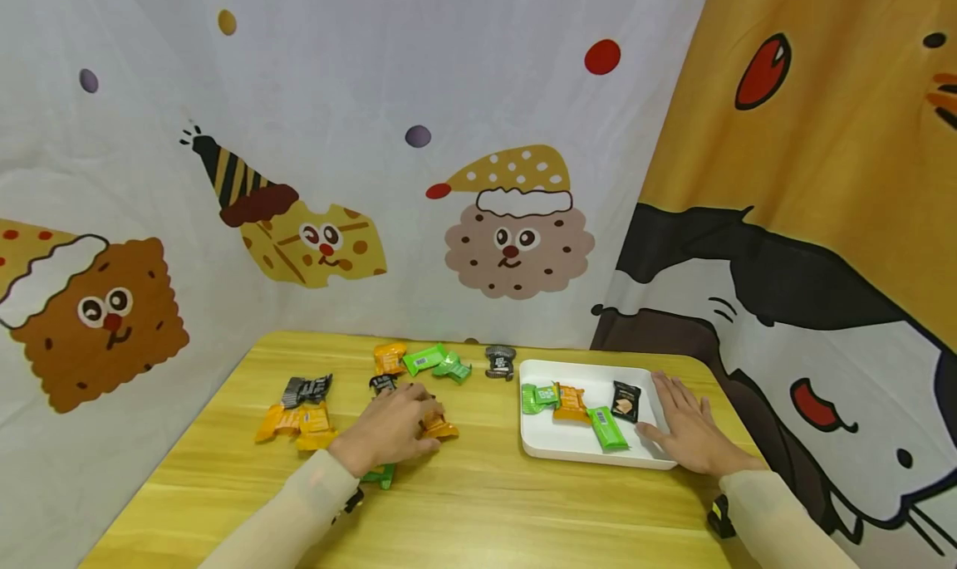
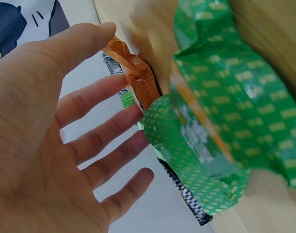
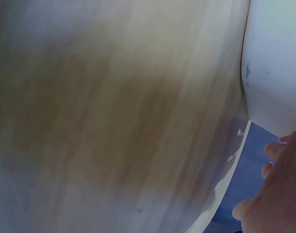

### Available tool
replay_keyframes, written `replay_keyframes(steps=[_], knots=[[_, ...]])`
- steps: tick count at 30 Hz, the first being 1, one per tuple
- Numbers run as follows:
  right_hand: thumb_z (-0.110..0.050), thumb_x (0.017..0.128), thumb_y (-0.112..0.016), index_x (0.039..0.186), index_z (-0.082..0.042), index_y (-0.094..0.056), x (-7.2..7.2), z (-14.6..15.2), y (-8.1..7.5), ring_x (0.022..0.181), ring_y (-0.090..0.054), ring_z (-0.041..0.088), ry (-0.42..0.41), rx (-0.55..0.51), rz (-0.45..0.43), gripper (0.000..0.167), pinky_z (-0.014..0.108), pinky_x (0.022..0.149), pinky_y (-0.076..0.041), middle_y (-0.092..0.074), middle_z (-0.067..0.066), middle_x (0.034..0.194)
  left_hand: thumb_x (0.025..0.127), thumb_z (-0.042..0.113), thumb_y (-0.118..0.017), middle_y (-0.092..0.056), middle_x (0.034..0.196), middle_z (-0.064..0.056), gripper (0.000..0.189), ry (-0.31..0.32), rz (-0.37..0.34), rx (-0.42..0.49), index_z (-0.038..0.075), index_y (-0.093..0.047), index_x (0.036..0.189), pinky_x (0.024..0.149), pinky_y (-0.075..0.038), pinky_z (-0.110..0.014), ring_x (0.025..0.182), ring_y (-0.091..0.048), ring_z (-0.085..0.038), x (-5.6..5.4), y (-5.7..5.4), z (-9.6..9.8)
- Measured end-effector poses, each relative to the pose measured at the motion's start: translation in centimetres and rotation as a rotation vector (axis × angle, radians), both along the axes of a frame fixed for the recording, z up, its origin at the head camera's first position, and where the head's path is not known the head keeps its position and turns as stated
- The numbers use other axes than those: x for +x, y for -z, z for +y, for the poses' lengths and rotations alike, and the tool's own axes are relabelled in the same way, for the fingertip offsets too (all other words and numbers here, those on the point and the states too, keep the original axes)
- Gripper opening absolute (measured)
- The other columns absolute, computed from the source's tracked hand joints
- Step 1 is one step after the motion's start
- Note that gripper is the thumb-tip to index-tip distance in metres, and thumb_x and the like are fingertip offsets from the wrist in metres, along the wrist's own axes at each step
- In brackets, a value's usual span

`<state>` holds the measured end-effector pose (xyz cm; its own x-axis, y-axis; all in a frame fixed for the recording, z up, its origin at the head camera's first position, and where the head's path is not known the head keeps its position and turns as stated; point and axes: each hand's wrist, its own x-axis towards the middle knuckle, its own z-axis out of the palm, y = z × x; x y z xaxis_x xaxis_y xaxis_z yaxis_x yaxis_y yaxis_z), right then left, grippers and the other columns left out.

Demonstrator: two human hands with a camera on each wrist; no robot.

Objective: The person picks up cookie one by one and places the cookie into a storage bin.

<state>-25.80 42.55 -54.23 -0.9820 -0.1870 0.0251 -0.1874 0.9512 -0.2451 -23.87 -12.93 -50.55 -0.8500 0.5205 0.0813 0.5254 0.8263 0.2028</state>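
My left hand (image 1: pixel 395 424) is spread low over a loose group of wrapped snacks at the table's left middle. In the left wrist view its thumb and fingers are extended, the thumb tip and index fingertip at an orange packet (image 2: pixel 140 77). Large green packets (image 2: pixel 240 104) lie close to that camera. My right hand (image 1: pixel 689 428) rests on the right rim of a white tray (image 1: pixel 553 450), fingers fairly straight, thumb over the edge. Inside the tray are a pale green packet (image 1: pixel 539 398), an orange packet (image 1: pixel 571 403), a bright green packet (image 1: pixel 607 429) and a black packet (image 1: pixel 625 401).
On the wooden table (image 1: pixel 478 511), orange packets (image 1: pixel 312 421) and a black packet (image 1: pixel 306 390) lie left of my left hand. Behind it are orange (image 1: pixel 390 358) and green packets (image 1: pixel 424 359). A dark packet (image 1: pixel 500 361) sits beside the tray. A printed curtain (image 1: pixel 419 71) hangs behind.
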Motion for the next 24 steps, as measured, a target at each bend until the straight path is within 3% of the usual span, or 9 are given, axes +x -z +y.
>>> replay_keyframes(steps=[10,24], knots=[[-0.060,0.116,-0.063,0.184,0.005,-0.015,0.04,0.14,0.05,0.173,-0.019,0.066,0.001,-0.018,-0.005,0.105,0.098,0.129,-0.010,-0.020,0.036,0.190,0.101,0.043,-0.094,-0.078,0.140,-0.007,0.045,0.056,0.017,0.011,0.020,-0.085,0.138,0.115,-0.062,-0.067,0.125,-0.073,-0.032,-0.03,-0.19,0.35],[-0.057,0.120,-0.058,0.185,0.000,-0.018,0.04,0.84,-0.42,0.173,-0.017,0.067,-0.002,-0.104,-0.037,0.095,0.096,0.131,-0.007,-0.023,0.034,0.190,0.100,0.040,-0.095,-0.079,0.146,-0.011,0.045,0.053,0.013,0.020,0.020,-0.085,0.139,0.117,-0.061,-0.067,0.135,-0.073,-0.037,0.06,-0.20,0.26]])
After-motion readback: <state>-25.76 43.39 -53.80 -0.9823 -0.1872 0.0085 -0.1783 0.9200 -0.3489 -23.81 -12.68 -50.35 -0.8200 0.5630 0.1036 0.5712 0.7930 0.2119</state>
